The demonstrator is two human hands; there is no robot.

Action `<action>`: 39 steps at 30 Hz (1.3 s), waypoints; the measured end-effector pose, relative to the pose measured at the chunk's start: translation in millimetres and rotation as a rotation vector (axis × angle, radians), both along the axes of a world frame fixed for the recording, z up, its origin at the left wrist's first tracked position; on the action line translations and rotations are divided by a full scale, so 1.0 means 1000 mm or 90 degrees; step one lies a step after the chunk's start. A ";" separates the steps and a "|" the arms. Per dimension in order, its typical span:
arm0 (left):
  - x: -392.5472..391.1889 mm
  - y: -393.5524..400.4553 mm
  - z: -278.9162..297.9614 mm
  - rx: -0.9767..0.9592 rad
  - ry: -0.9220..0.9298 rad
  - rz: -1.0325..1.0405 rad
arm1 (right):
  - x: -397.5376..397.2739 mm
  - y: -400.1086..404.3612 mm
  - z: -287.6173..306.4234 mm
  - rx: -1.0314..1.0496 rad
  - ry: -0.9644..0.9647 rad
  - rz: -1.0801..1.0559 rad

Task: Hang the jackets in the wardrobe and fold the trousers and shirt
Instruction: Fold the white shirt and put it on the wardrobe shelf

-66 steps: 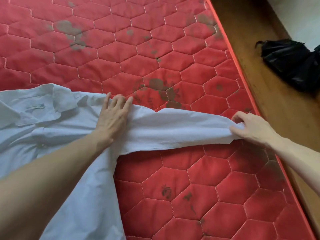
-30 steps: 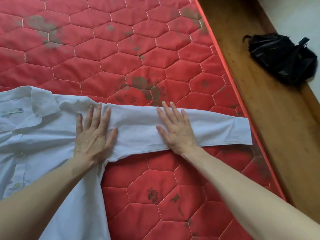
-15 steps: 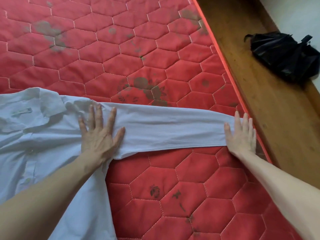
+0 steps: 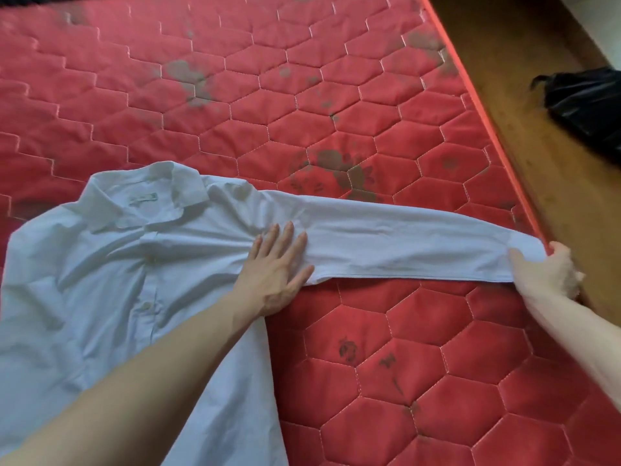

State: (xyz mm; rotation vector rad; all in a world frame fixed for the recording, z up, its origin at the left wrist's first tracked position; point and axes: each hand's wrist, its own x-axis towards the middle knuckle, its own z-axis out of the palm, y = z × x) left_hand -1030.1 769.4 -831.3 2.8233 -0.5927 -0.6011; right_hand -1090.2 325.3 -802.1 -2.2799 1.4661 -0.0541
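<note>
A right hand point(image 4: 546, 269) pinches the cuff end of a pale blue shirt point(image 4: 111, 284), drawing the sleeve point(image 4: 403, 242) taut at the edge of a red quilted mattress point(image 4: 336, 112); the left hand point(image 4: 277, 265), fingers flat, pins the shoulder. The shirt lies face up, unfolded. Pulling too hard could drag the body askew and crease it. The other sleeve and the hem are cut off; the right fingertips are blurred.
</note>
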 end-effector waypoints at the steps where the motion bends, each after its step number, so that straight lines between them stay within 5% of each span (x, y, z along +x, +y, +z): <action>1: -0.002 0.009 0.005 0.011 -0.025 -0.014 | 0.000 0.002 0.004 0.046 -0.017 -0.041; 3: -0.015 0.026 0.015 0.051 -0.067 0.014 | -0.002 0.001 0.005 0.064 -0.048 -0.064; 6: -0.046 0.045 0.029 0.093 -0.005 0.126 | 0.001 0.036 0.043 -0.002 0.000 0.077; 13: -0.071 0.082 0.046 0.005 -0.029 0.223 | 0.040 0.161 0.077 0.040 -0.112 0.237; 25: -0.063 0.185 0.055 -0.597 0.292 0.705 | 0.058 0.497 0.083 0.189 -0.136 0.500; 35: -0.067 0.343 0.030 -0.536 0.290 0.777 | 0.068 0.623 0.062 0.135 -0.129 0.597; 39: -0.067 0.362 0.028 -0.471 0.124 0.798 | 0.077 0.658 0.048 0.117 -0.076 0.630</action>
